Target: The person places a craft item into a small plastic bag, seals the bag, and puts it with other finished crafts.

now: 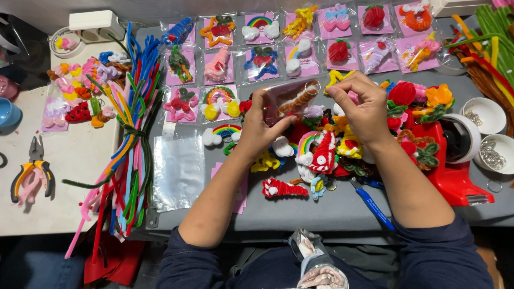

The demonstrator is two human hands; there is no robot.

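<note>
Both hands closed on one clear packet [289,101] with a brown-and-white charm, held above the surface [321,214]: left hand [257,126] grips the side, right hand [360,104] pinches the top. Step judged: bagging. Next likely needs the top closed squarely.

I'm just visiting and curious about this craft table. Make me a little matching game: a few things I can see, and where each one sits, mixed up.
Things:
1. pliers
2. red tape dispenser
3. clear packet
4. bundle of pipe cleaners

Places:
A. held up between the left hand and the right hand
B. on the grey mat, left of the person's arms
C. on the white table at far left
D. right of the right forearm, beside the white bowls

Pairs: 1-C, 2-D, 3-A, 4-B
</note>
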